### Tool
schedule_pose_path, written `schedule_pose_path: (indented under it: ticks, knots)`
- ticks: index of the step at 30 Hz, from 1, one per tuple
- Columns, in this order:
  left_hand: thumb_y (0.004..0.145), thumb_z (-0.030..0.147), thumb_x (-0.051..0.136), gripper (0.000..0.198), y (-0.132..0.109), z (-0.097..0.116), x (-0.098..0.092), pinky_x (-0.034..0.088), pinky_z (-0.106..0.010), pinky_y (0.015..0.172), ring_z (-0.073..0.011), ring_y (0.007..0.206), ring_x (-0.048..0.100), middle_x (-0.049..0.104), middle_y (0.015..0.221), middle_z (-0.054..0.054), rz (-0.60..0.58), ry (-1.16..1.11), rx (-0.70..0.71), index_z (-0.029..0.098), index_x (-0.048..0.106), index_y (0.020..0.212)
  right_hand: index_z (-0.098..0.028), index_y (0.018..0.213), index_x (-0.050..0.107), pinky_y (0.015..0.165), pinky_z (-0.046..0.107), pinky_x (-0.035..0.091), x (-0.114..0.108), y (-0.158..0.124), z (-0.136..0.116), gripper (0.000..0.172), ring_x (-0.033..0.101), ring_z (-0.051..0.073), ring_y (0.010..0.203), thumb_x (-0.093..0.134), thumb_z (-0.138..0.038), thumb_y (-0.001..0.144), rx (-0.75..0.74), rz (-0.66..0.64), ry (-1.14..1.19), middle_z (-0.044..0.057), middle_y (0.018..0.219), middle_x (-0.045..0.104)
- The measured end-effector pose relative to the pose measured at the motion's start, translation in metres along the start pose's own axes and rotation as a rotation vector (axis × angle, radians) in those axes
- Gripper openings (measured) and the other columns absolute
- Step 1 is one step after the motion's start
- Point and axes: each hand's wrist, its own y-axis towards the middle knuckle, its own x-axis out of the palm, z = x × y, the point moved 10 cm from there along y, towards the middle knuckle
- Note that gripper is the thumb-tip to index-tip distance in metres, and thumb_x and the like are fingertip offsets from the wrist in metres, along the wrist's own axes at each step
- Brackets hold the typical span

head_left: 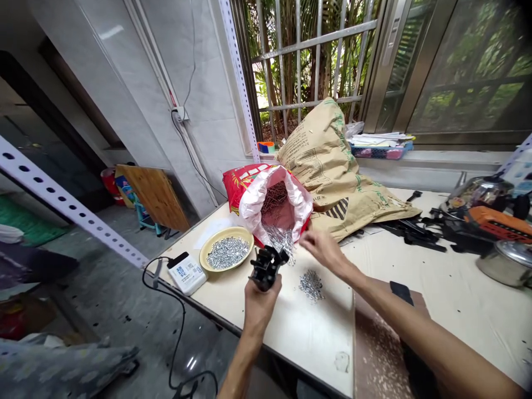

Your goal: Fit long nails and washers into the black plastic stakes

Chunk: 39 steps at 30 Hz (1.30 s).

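Note:
My left hand (262, 302) is closed around several black plastic parts (266, 267), held upright over the table. To the right, my right hand (322, 247) is at the mouth of a red and white bag (249, 205), its fingers curled together; whatever they pinch, if anything, is hidden. Long silver pins or screws (279, 237) spill from the bag's opening, with reddish-brown ones (276, 200) deeper inside. Below my right hand lies a small heap of shiny metal pieces (311, 285). A yellow dish (204, 262) of small metal parts stands left of my left hand.
A large brown paper sack (328, 166) leans behind the bag. A white box-shaped device (187, 275) with a black cable sits at the table's left edge. Black parts (419, 235), an orange tool (494, 224) and a metal pot (505, 266) are at right. A brown board (374, 343) lies under my right forearm.

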Motion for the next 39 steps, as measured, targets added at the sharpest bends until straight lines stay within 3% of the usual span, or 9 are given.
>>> schedule_pose_path:
  ticks: [3, 6, 15, 19, 23, 26, 28, 32, 39]
  knots:
    - [0.060, 0.031, 0.067, 0.015, 0.007, -0.003, -0.006, 0.045, -0.028, 0.058, -0.0193, 0.060, 0.059, 0.064, 0.057, -0.001, 0.029, -0.005, -0.012, 0.017, 0.064, 0.062, -0.016, 0.068, 0.065, 0.059, 0.026, 0.039, 0.046, -0.004, 0.024, 0.025, 0.059, 0.018, 0.067, 0.055, -0.033, 0.083, 0.102, -0.109, -0.129, 0.005, 0.070, 0.065]
    - [0.058, 0.030, 0.068, 0.015, 0.012, -0.009, -0.004, 0.043, -0.026, 0.054, -0.0166, 0.054, 0.056, 0.059, 0.051, 0.001, 0.040, -0.019, -0.028, 0.017, 0.062, 0.055, -0.016, 0.079, 0.066, 0.062, 0.028, 0.039, 0.072, -0.008, 0.028, 0.021, 0.060, 0.022, 0.079, 0.055, -0.033, 0.082, 0.160, -0.124, -0.230, 0.009, 0.087, 0.066]
    - [0.055, 0.028, 0.070, 0.020, 0.021, -0.018, 0.017, 0.035, -0.020, 0.041, -0.0088, 0.043, 0.045, 0.053, 0.049, 0.003, -0.038, -0.248, -0.189, 0.014, 0.057, 0.061, -0.013, 0.100, 0.062, 0.072, 0.034, 0.040, 0.080, 0.003, 0.038, 0.024, 0.058, 0.024, 0.086, 0.045, -0.012, 0.083, 0.197, -0.159, -0.433, 0.013, 0.096, 0.064]
    - [0.054, 0.028, 0.070, 0.021, 0.025, -0.015, 0.019, 0.035, -0.021, 0.042, -0.0085, 0.044, 0.045, 0.053, 0.049, 0.003, -0.041, -0.260, -0.166, 0.014, 0.056, 0.061, -0.011, 0.093, 0.064, 0.064, 0.030, 0.039, 0.057, 0.004, 0.050, 0.021, 0.058, 0.022, 0.080, 0.046, -0.010, 0.081, 0.190, -0.153, -0.463, 0.013, 0.091, 0.062]
    - [0.054, 0.026, 0.068, 0.018, 0.024, -0.018, 0.020, 0.035, -0.021, 0.042, -0.0083, 0.044, 0.044, 0.052, 0.049, 0.004, -0.058, -0.264, -0.160, 0.014, 0.056, 0.059, -0.014, 0.095, 0.064, 0.062, 0.029, 0.038, -0.004, 0.001, 0.055, 0.024, 0.055, 0.022, 0.079, 0.041, -0.016, 0.088, 0.177, -0.058, -0.501, 0.013, 0.090, 0.058]
    - [0.056, 0.026, 0.067, 0.017, 0.023, -0.019, 0.023, 0.034, -0.020, 0.041, -0.0081, 0.043, 0.044, 0.052, 0.049, 0.003, -0.088, -0.229, -0.170, 0.014, 0.055, 0.058, -0.019, 0.100, 0.062, 0.066, 0.029, 0.040, -0.060, -0.008, 0.013, 0.026, 0.052, 0.019, 0.078, 0.037, -0.024, 0.094, -0.070, 0.160, -0.424, 0.009, 0.089, 0.054]
    - [0.056, 0.025, 0.066, 0.016, 0.022, -0.018, 0.026, 0.033, -0.020, 0.041, -0.0085, 0.043, 0.044, 0.052, 0.048, 0.003, -0.120, -0.210, -0.169, 0.014, 0.054, 0.058, -0.020, 0.099, 0.061, 0.070, 0.029, 0.043, -0.083, -0.021, -0.027, 0.025, 0.052, 0.018, 0.081, 0.037, -0.026, 0.095, -0.309, 0.233, -0.306, 0.007, 0.090, 0.052]
    - [0.054, 0.023, 0.067, 0.015, 0.019, -0.011, 0.037, 0.033, -0.020, 0.041, -0.0087, 0.042, 0.044, 0.051, 0.046, 0.004, -0.199, -0.186, -0.139, 0.015, 0.054, 0.058, -0.022, 0.101, 0.061, 0.075, 0.032, 0.045, -0.087, -0.033, -0.076, 0.025, 0.051, 0.018, 0.089, 0.037, -0.020, 0.095, -0.533, 0.170, -0.229, 0.007, 0.096, 0.054]
    - [0.056, 0.023, 0.066, 0.015, 0.017, -0.003, 0.038, 0.033, -0.021, 0.043, -0.0085, 0.043, 0.043, 0.050, 0.046, 0.005, -0.229, -0.130, -0.087, 0.016, 0.052, 0.056, -0.018, 0.099, 0.062, 0.072, 0.030, 0.044, -0.074, -0.029, -0.099, 0.029, 0.050, 0.018, 0.086, 0.035, -0.011, 0.094, -0.623, 0.071, -0.284, 0.007, 0.094, 0.054]
